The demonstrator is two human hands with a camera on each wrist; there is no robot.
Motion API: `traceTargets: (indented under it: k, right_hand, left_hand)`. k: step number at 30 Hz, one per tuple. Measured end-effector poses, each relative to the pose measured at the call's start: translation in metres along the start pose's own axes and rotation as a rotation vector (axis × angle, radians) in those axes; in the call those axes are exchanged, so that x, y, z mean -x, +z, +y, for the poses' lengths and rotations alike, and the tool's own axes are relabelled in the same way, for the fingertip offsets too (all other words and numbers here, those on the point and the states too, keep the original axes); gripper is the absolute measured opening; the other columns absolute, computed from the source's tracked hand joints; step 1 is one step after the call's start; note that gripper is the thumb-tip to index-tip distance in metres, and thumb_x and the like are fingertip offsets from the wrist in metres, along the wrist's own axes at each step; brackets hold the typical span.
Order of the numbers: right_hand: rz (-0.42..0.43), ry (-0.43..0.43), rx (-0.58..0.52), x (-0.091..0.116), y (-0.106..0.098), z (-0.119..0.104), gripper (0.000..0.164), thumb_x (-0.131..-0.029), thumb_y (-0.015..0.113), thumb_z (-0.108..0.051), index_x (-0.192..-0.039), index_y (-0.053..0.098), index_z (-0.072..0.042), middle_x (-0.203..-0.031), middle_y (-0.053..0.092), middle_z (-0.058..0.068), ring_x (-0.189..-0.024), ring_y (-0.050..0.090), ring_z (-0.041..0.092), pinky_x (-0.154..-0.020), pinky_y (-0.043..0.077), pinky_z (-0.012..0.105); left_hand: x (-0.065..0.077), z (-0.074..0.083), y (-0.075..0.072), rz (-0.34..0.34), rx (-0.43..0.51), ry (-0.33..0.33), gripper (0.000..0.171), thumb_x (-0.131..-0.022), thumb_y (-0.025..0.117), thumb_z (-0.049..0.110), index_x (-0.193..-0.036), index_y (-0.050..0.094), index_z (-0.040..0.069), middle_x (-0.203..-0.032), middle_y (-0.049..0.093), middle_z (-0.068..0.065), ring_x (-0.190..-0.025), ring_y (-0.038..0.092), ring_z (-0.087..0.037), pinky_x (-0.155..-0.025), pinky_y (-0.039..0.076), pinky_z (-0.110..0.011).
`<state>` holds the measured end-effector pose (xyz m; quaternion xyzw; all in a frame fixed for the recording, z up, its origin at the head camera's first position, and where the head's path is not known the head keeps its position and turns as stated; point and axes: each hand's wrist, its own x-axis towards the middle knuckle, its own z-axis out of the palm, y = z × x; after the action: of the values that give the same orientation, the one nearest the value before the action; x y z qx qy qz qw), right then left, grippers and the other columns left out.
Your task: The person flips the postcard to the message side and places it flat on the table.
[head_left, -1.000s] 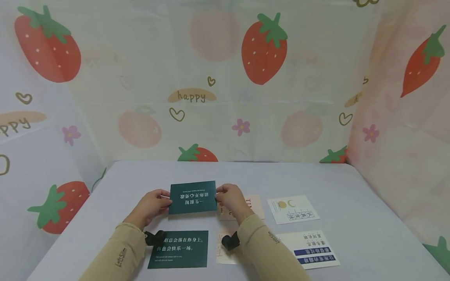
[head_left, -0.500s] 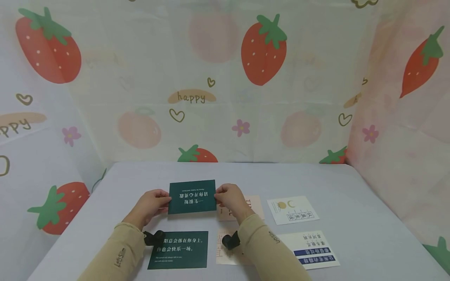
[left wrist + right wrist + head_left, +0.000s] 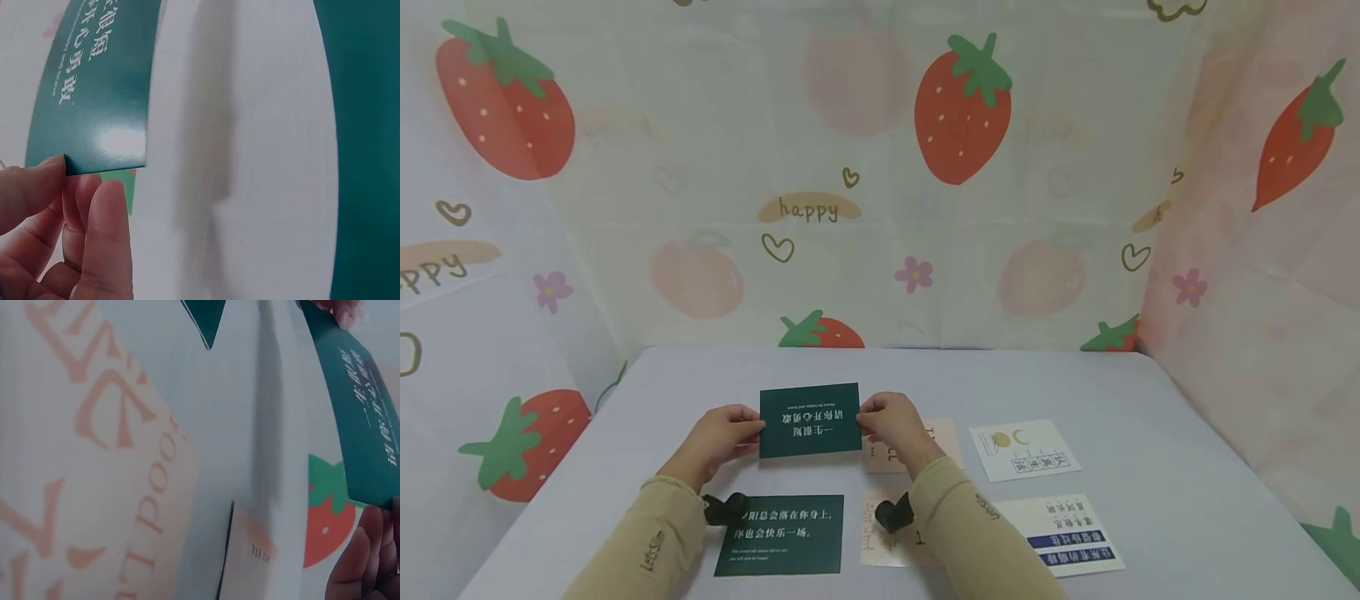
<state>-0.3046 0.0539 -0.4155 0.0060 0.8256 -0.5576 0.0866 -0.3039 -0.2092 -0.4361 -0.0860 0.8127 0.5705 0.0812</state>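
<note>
A dark green card point(image 3: 810, 421) with white lettering, upside down in the head view, is held up above the table between both hands. My left hand point(image 3: 718, 437) pinches its left edge, thumb on the printed face in the left wrist view, where the card point(image 3: 100, 94) shows a bright glare spot. At the opposite edge my right hand point(image 3: 895, 425) pinches it between thumb and fingers. Below it, a second green card point(image 3: 786, 537) lies flat on the table, its corner partly hidden by the left wrist camera.
Two peach cards point(image 3: 880, 533) lie partly under the right arm. To the right are a white card with a moon drawing point(image 3: 1025, 450) and a white card with blue bands point(image 3: 1067, 537). A strawberry-print cloth point(image 3: 962, 267) stands behind the white table point(image 3: 1157, 467).
The held card has tilted slightly further upright and shifted a touch left. Both hands keep their pinch on it, and the cards on the table stay where they were.
</note>
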Motion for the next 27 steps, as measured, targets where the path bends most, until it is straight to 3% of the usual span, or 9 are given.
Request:
traceTargets:
  k: [10,15,27]
  right_hand:
    - [0.015,-0.003,0.036,0.0,-0.003,-0.0031,0.008,-0.086,0.063,-0.017,-0.083,0.066,-0.011,-0.084,0.062,0.003,-0.082,0.06,0.022,-0.076,0.051,0.036]
    - [0.016,-0.006,0.045,-0.0006,-0.0044,-0.0016,0.008,-0.086,0.063,-0.018,-0.084,0.066,-0.011,-0.086,0.062,0.003,-0.081,0.06,0.021,-0.073,0.049,0.036]
    - [-0.01,-0.021,0.012,-0.0002,-0.005,-0.0005,0.008,-0.084,0.065,-0.018,-0.082,0.068,-0.011,-0.082,0.062,0.004,-0.078,0.058,0.021,-0.077,0.05,0.039]
  left_hand:
    - [0.0052,0.0028,-0.0059,-0.003,-0.02,0.017,0.023,-0.087,0.062,0.022,-0.1,0.063,0.003,-0.099,0.059,-0.01,-0.083,0.057,-0.018,-0.075,0.053,-0.028]
    - [0.0065,0.0028,-0.0062,-0.011,0.006,0.022,0.023,-0.088,0.061,0.019,-0.102,0.062,0.001,-0.094,0.059,-0.01,-0.079,0.058,-0.017,-0.073,0.053,-0.028]
    - [0.0087,0.0073,-0.0063,-0.039,0.077,0.014,0.022,-0.094,0.048,0.016,-0.103,0.057,-0.002,-0.087,0.061,-0.01,-0.076,0.061,-0.016,-0.071,0.054,-0.028]
